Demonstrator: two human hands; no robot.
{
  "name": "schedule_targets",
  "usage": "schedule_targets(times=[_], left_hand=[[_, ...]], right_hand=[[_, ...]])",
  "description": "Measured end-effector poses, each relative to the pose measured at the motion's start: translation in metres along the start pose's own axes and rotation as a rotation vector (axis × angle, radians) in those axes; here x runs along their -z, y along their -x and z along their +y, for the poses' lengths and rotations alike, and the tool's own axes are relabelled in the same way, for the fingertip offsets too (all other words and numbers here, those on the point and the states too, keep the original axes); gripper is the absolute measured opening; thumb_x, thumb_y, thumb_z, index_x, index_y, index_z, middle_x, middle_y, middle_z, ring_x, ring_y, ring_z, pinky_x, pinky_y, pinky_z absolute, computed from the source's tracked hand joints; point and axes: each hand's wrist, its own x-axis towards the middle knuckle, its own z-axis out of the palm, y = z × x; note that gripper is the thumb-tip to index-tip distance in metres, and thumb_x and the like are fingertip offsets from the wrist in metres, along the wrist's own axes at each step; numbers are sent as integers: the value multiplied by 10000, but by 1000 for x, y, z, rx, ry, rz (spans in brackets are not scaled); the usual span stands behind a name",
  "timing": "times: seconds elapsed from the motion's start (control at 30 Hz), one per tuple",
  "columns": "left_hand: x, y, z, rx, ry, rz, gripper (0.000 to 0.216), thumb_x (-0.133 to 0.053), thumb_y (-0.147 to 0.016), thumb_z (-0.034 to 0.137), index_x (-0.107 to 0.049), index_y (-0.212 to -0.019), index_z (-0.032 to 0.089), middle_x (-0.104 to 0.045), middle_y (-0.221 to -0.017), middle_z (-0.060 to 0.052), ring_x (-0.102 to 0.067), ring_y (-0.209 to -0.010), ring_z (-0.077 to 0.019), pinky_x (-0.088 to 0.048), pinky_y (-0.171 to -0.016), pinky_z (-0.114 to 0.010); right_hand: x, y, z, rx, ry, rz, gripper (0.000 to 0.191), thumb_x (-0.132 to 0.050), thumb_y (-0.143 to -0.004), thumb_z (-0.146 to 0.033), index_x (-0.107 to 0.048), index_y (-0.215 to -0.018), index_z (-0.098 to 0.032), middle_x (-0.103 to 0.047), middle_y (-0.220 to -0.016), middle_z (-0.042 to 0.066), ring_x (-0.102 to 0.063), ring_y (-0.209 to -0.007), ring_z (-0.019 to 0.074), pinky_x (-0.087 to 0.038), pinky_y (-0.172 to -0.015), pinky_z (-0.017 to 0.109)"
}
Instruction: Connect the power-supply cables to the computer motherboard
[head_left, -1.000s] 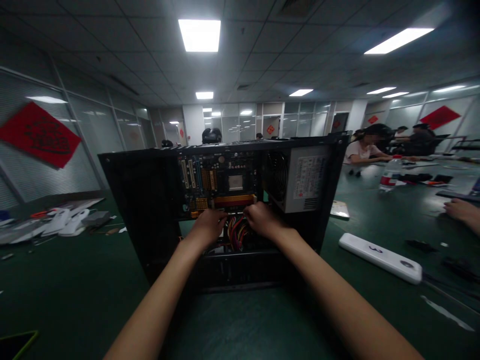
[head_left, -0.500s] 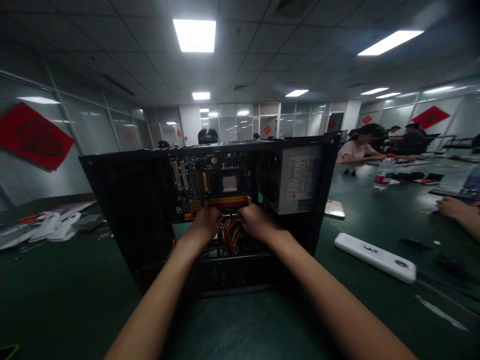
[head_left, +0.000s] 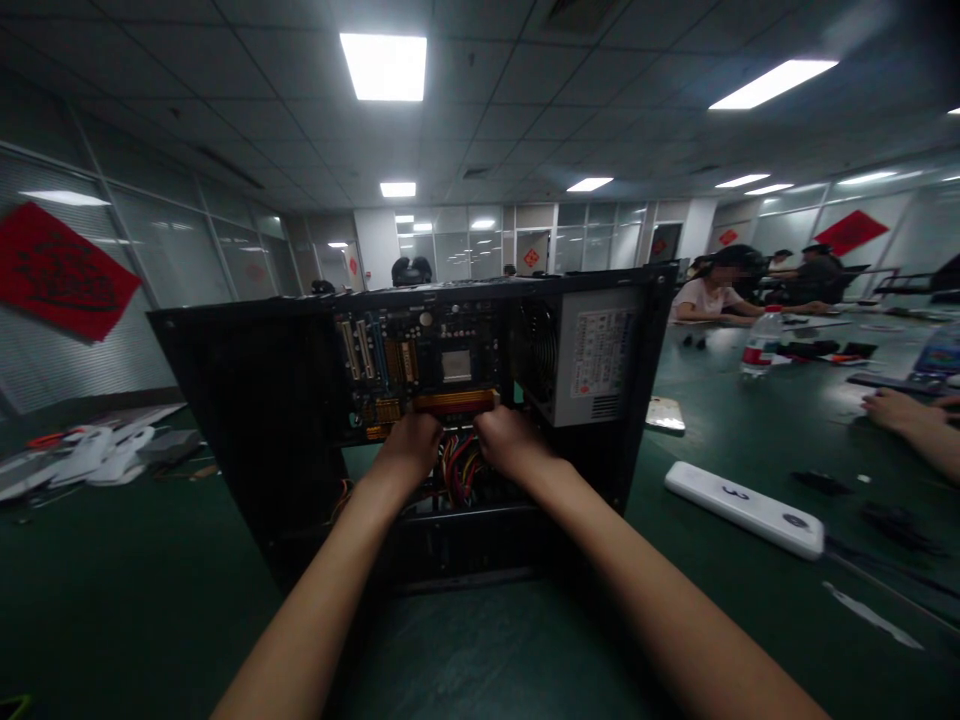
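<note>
An open black computer case (head_left: pixel 240 400) stands on the green table in front of me, its inside facing me. Inside is a motherboard (head_left: pixel 455 366) with orange and red memory slots (head_left: pixel 455 402) along its lower edge. At the left end of these slots is my left hand (head_left: pixel 411 442), its fingers curled closed. My right hand (head_left: pixel 510 442), closed too, is at their right end. What the fingers grip or press, if anything, is hidden. Coloured cables (head_left: pixel 459 468) hang between the hands. A silver power supply (head_left: pixel 596 360) with a fan sits at the upper right of the case.
Right of the case lie a white power strip (head_left: pixel 744 508), a phone (head_left: pixel 665 414) and a water bottle (head_left: pixel 762 342). Another person's hand (head_left: pixel 896 408) rests at the right edge. White parts and papers (head_left: pixel 101 455) lie at the left. A person (head_left: pixel 721 290) sits farther back.
The view has shifted slightly, so the surroundings sit a little farther left. Both hands stay closed at the ends of the memory slots.
</note>
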Motion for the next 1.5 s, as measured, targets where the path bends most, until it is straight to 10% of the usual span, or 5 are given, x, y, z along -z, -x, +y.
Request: schedule_targets(times=[1.5], left_hand=[[1,7,10,31,-39,-25,365,-410,-985,276,-751,-997,144,-746,-996,-180,-711,-963,-253,-474,-771,-301]], right_hand=[[5,0,1,-32,-16,-31,289,-476,-909,-125,-734,-1039,-131,-719,-1036,197,-706,-985,275,-517,-768,302]])
